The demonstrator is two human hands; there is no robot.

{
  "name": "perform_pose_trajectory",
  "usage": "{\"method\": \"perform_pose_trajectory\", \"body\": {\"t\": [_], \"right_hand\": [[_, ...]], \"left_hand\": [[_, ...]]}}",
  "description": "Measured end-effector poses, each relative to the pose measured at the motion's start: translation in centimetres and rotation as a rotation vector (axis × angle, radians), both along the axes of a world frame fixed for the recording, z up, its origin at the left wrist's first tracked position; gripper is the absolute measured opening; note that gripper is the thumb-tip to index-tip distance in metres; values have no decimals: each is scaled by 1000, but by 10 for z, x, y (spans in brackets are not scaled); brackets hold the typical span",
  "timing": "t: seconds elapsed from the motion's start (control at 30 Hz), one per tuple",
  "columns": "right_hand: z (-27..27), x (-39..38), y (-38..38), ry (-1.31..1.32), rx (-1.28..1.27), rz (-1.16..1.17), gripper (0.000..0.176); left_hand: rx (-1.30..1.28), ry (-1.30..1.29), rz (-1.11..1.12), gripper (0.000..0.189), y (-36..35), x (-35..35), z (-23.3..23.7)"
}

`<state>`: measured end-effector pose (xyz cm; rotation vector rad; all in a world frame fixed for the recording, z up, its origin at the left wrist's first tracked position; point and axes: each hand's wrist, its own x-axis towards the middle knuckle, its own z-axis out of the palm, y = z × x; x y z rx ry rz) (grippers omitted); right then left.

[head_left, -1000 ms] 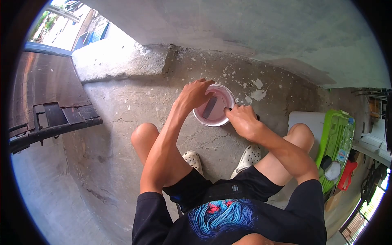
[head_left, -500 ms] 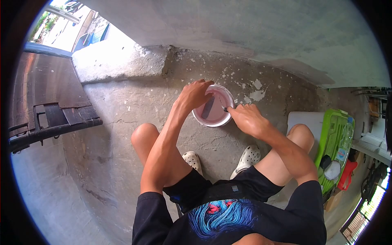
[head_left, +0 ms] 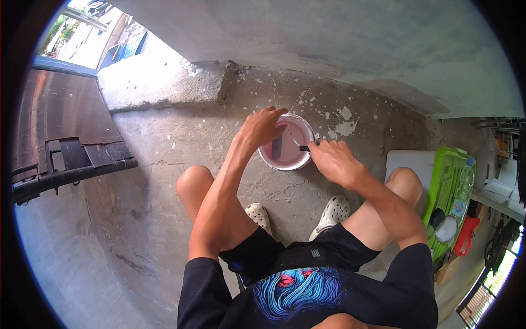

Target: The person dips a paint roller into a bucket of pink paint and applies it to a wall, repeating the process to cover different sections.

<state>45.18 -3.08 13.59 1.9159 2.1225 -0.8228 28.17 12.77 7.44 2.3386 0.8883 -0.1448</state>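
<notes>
I am crouched over a small white bucket [head_left: 268, 160] of pink paint standing on the concrete floor. My left hand [head_left: 258, 127] grips the bucket's far-left rim. My right hand [head_left: 331, 159] is closed on the dark handle of a thin tool [head_left: 296, 142] whose pale blade reaches over the rim into the paint. A dark flat blade or stick [head_left: 277, 147] stands in the pink paint under my left hand.
A green plastic crate [head_left: 452, 192] with bottles and a white lid sits at my right beside a white box [head_left: 412, 162]. A raised concrete ledge [head_left: 159, 82] and a grey wall lie ahead. A dark wooden gate [head_left: 60, 131] stands at the left.
My right hand has shifted slightly right and back from the bucket's rim, bringing the thin tool's blade into view over the paint. The dark blade in the paint has turned more upright. My left hand stays on the rim.
</notes>
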Motion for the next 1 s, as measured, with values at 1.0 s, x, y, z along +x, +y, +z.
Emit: {"method": "perform_pose_trajectory", "body": {"t": [1.0], "right_hand": [[16, 24, 9, 32, 208, -22, 41]], "left_hand": [[-23, 7, 11, 48, 0, -3, 9]]}}
